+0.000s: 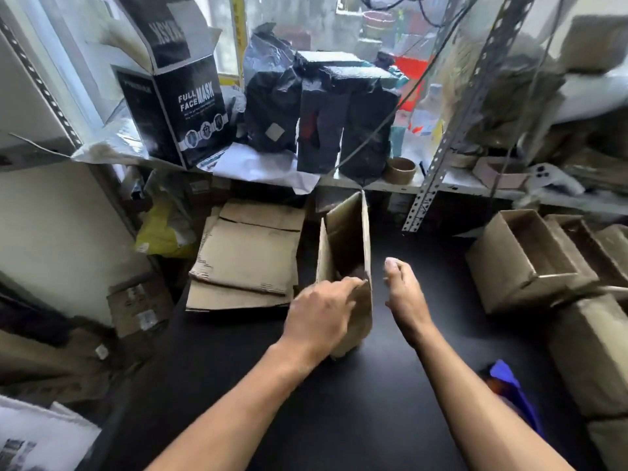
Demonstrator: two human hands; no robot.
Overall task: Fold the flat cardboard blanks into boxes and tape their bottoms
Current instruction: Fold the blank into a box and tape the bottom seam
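At frame centre his left hand (319, 314) pinches the half-opened box (346, 253); right hand (402, 290), fingers spread, should square its walls.

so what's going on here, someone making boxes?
Yes. A person is opening up a cardboard blank that stands on edge on the black table. The left hand grips its near end, while the right hand is open just beside it, not holding anything. A stack of flat blanks waits to the left, and folded open boxes sit to the right. No tape is on this one yet, as far as I can see.
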